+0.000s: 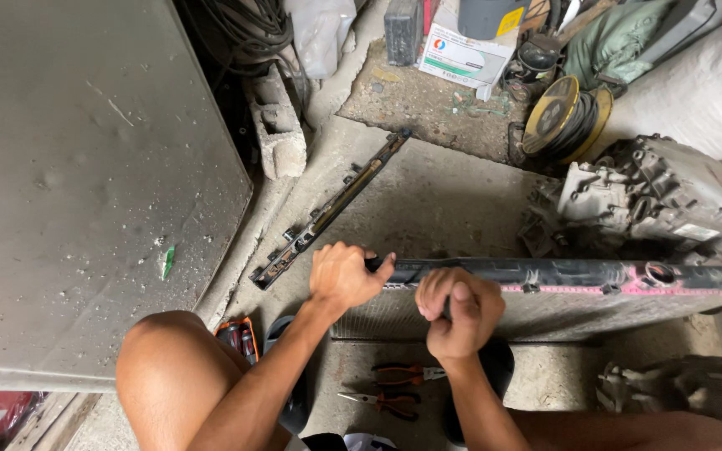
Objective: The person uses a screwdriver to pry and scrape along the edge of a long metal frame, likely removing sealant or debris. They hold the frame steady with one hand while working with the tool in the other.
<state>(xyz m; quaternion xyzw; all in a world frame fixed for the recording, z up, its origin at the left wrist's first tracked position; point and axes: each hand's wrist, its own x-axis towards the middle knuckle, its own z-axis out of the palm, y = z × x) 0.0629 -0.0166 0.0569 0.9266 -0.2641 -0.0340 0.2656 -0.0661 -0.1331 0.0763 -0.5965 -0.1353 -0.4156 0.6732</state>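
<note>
On the concrete floor (428, 200) between the person's knees stands a car radiator (561, 305) on its long edge, its black plastic end tank along the top, smeared with pink, and a grey finned metal core below. Both hands grip that top edge at its left end: the left hand (346, 274) is wrapped over the very corner of the tank, fingers curled round it, and the right hand (460, 311) is clenched just beside it in a tight fist, thumb up, around what may be a tool handle (too hidden to name). Behind the left hand a long, narrow black plastic tank strip (332, 209) lies loose on the floor, slanting away. Under the forearms lie two pairs of pliers (394, 391) with orange-and-black grips. A dusty grey metal panel (85, 184) fills the left side, a rough cinder block (279, 127) sits at its far corner, and a cast aluminium gearbox (662, 196) rests at right.
</note>
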